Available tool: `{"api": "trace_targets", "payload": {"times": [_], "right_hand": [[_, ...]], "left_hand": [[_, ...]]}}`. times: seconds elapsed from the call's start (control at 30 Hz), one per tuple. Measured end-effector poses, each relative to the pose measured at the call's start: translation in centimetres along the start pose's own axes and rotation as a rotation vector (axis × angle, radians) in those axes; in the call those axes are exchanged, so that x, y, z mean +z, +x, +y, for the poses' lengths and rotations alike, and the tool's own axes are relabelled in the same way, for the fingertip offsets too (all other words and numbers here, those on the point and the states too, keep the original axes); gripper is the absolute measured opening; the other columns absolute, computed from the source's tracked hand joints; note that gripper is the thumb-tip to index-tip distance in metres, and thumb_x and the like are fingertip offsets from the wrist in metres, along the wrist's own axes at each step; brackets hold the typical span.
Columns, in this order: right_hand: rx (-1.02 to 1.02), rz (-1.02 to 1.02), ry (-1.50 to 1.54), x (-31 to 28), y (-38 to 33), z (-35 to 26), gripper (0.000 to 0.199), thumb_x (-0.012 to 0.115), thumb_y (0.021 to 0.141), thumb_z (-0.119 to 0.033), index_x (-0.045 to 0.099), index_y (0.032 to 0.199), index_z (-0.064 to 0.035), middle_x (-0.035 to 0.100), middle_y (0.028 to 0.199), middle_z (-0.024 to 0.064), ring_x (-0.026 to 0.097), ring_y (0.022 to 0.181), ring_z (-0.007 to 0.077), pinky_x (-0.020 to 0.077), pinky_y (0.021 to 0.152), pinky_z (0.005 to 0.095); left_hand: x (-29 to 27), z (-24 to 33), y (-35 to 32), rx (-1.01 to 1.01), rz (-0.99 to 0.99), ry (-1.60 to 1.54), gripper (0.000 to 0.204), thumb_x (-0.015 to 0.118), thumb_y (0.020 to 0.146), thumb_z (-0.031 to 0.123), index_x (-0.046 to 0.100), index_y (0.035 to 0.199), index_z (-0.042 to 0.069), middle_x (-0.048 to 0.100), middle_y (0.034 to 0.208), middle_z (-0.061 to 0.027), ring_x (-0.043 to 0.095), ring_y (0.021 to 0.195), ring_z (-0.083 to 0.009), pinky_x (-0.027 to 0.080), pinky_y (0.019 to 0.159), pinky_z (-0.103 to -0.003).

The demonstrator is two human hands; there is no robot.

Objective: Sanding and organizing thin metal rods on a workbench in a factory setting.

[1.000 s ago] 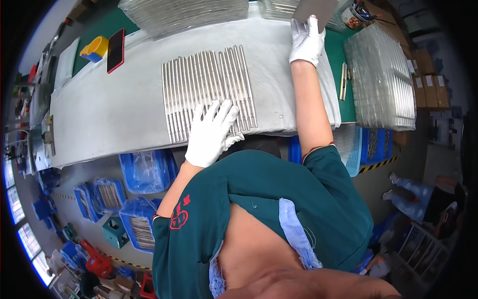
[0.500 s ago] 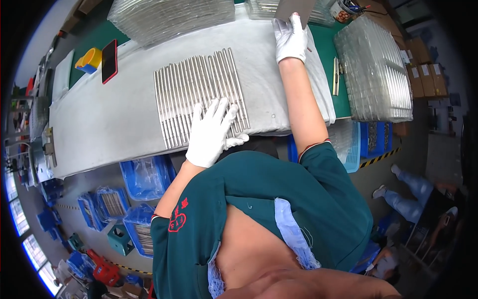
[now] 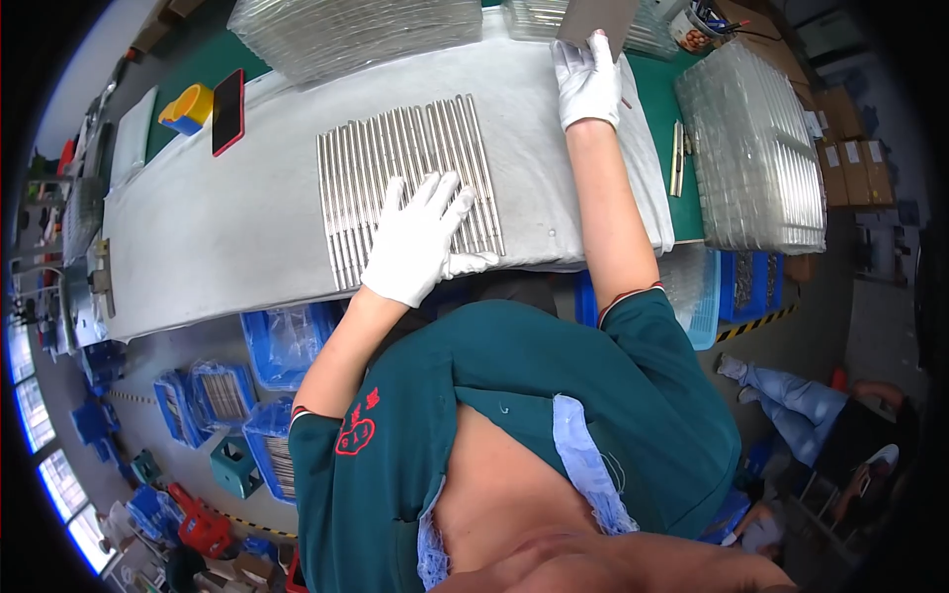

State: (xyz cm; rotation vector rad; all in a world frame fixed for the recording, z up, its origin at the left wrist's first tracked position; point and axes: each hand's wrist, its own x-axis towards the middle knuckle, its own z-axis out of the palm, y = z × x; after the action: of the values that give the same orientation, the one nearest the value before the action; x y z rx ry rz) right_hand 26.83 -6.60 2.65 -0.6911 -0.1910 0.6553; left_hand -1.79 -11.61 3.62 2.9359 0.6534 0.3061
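Many slim silver metal rods lie side by side in a row on a pale cloth over the table. My left hand, in a white glove, rests on the near part of the row with its fingers spread flat. The thumb points right, across the rods' near ends. Out to the far right, my right hand, also gloved, grips a flat grey plate. Its thumb lies against the plate's face, and the other fingers are partly hidden behind it.
Clear plastic trays are stacked at the far edge and on the right. A red-edged phone and a yellow-blue tape dispenser lie at the far left. A pen cup stands far right. Blue crates sit below the table.
My left hand has slid a little farther up the rods, away from me. My right hand still grips the plate in nearly the same place. The whole view has shifted slightly.
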Motion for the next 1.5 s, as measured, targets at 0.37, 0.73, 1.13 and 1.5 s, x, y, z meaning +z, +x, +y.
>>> {"api": "trace_targets", "payload": {"times": [0.37,0.73,1.13,1.5], "right_hand": [[0.052,-0.021,0.011,0.6,-0.4,0.2,0.044,0.063,0.093,-0.020,0.045,0.131,-0.0074,0.051,0.129,0.0136,0.052,0.117,0.0316,0.0434,0.103,0.0503],[0.127,-0.241,-0.163,1.7,-2.0,1.8,0.032,0.072,0.087,-0.013,0.059,0.116,-0.0073,0.066,0.105,0.0065,0.066,0.090,0.0216,0.0548,0.085,0.0390],[0.398,-0.770,-0.609,4.8,-3.9,4.8,0.056,0.060,0.096,-0.041,0.054,0.130,0.0023,0.064,0.113,0.0102,0.062,0.100,0.0169,0.0507,0.088,0.0316],[0.353,-1.026,-1.136,6.7,-5.1,5.2,0.067,0.062,0.088,-0.057,0.062,0.122,0.0009,0.067,0.105,0.0115,0.059,0.091,0.0142,0.0467,0.082,0.0281]], "left_hand": [[0.9,1.3,2.1,0.096,0.017,-0.077,0.085,0.056,0.076,0.070,0.053,0.134,0.008,0.050,0.136,-0.0209,0.049,0.125,-0.0348,0.029,0.106,-0.056],[0.1,0.7,-1.4,-0.054,-0.015,-0.034,0.091,0.057,0.075,0.070,0.050,0.136,0.004,0.050,0.139,-0.0186,0.046,0.129,-0.0343,0.028,0.107,-0.057],[1.2,0.4,-2.3,-0.078,0.050,-0.013,0.088,0.059,0.074,0.070,0.054,0.132,0.004,0.052,0.137,-0.0149,0.046,0.128,-0.0344,0.029,0.107,-0.057],[1.2,1.4,-3.0,-0.083,0.031,-0.022,0.077,0.073,0.069,0.052,0.055,0.132,0.012,0.054,0.136,-0.0081,0.049,0.127,-0.0290,0.030,0.108,-0.053]]}}
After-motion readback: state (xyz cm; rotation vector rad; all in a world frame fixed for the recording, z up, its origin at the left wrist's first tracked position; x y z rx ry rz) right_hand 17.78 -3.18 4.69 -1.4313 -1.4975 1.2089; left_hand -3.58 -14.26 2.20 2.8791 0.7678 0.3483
